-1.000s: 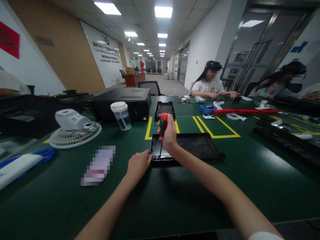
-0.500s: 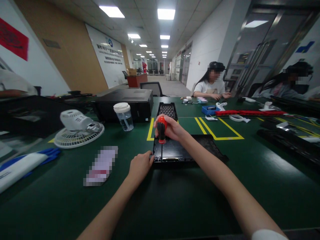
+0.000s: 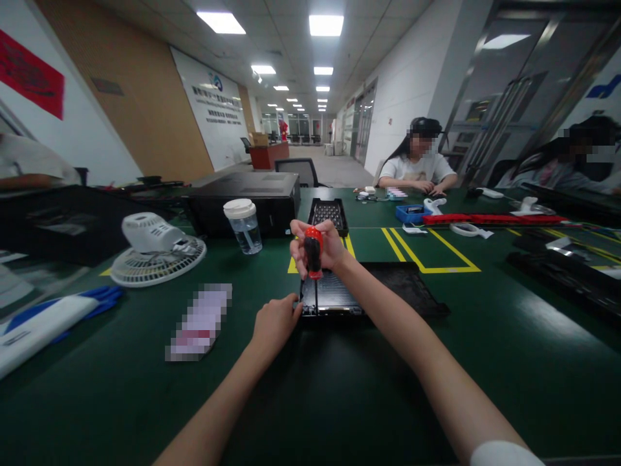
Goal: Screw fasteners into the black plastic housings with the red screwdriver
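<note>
A screwdriver with a red and black handle stands nearly upright in my right hand. My fingers are closed round the top of its handle, and its thin shaft points down at the left part of a black panel. The panel lies flat and has a ribbed section and a raised rim. My left hand is closed at the panel's near left corner, fingertips on the edge. Whether the screwdriver's tip sits in a screw is too small to tell.
Behind the panel stand a black tray with a dimpled inside and a black computer case. A lidded cup, a white fan and blue-white gloves are to the left. A blue box lies right. Other people sit around the table.
My right hand's fingers have shifted round the screwdriver handle and now reach further to its left. My left hand stays at the panel's corner. The whole view has moved slightly.
</note>
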`<action>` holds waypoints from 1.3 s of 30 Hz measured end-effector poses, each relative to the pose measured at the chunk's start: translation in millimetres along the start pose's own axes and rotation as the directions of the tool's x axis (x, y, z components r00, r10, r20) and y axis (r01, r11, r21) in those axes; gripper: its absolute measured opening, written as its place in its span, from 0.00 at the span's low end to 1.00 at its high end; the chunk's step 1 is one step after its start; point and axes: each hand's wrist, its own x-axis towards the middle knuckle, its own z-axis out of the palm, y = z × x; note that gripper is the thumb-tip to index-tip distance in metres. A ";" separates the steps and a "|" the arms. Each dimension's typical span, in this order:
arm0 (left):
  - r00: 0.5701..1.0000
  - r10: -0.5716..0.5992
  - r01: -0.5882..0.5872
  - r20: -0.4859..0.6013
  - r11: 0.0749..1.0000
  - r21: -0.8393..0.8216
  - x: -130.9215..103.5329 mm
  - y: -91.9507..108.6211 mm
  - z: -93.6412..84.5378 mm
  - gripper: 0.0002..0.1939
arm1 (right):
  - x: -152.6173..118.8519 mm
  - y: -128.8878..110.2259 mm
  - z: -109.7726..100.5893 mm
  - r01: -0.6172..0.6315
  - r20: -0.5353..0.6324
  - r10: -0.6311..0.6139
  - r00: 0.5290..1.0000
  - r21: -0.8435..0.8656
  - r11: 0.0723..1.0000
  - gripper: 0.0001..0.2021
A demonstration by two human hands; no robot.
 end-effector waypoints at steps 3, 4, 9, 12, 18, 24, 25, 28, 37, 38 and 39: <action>1.000 0.004 -0.004 -0.003 1.000 0.009 0.9 0.3 0.6 0.17 | -0.1 1.6 3.4 0.024 0.035 -0.024 0.999 0.012 1.000 0.12; 1.000 0.006 -0.006 -0.003 1.000 0.011 1.2 0.3 0.8 0.17 | -0.3 2.7 4.1 0.037 0.039 -0.038 0.999 0.019 0.999 0.13; 1.000 0.001 -0.001 0.006 1.000 0.006 1.8 -0.5 3.1 0.17 | 0.0 10.8 4.1 0.047 0.038 -0.050 0.998 0.062 0.997 0.17; 1.000 0.003 -0.003 0.000 1.000 0.007 1.5 -1.1 5.0 0.17 | -0.3 14.1 4.7 0.050 0.001 -0.051 0.999 0.076 0.996 0.21; 1.000 -0.002 0.002 0.017 1.000 0.013 0.4 -0.1 3.2 0.18 | -4.8 16.3 10.0 0.091 -0.042 -0.088 0.995 0.056 0.994 0.27; 0.999 -0.003 0.003 0.035 1.000 0.001 -0.6 1.2 0.8 0.18 | -10.4 17.9 14.8 0.109 -0.043 -0.109 0.993 -0.001 0.994 0.25; 1.000 -0.002 0.002 0.031 1.000 -0.002 -0.6 1.1 0.9 0.18 | -11.5 17.8 15.5 0.111 -0.063 -0.111 0.992 -0.011 0.994 0.25; 1.000 0.001 -0.001 0.017 1.000 -0.004 -0.6 0.8 1.3 0.17 | -14.7 16.4 18.0 0.109 -0.130 -0.114 0.985 -0.045 0.993 0.25; 1.000 -0.001 0.001 0.013 1.000 0.002 0.8 1.3 2.3 0.17 | -14.7 14.5 26.0 0.146 -0.238 -0.168 0.957 -0.108 0.983 0.22; 1.000 0.007 -0.007 0.009 1.000 0.001 0.5 0.9 2.8 0.17 | -14.2 14.9 26.3 0.156 -0.243 -0.179 0.953 -0.111 0.981 0.21; 1.000 0.013 -0.013 0.006 1.000 0.000 0.2 0.6 3.3 0.17 | -13.8 15.3 26.5 0.156 -0.257 -0.182 0.949 -0.117 0.981 0.20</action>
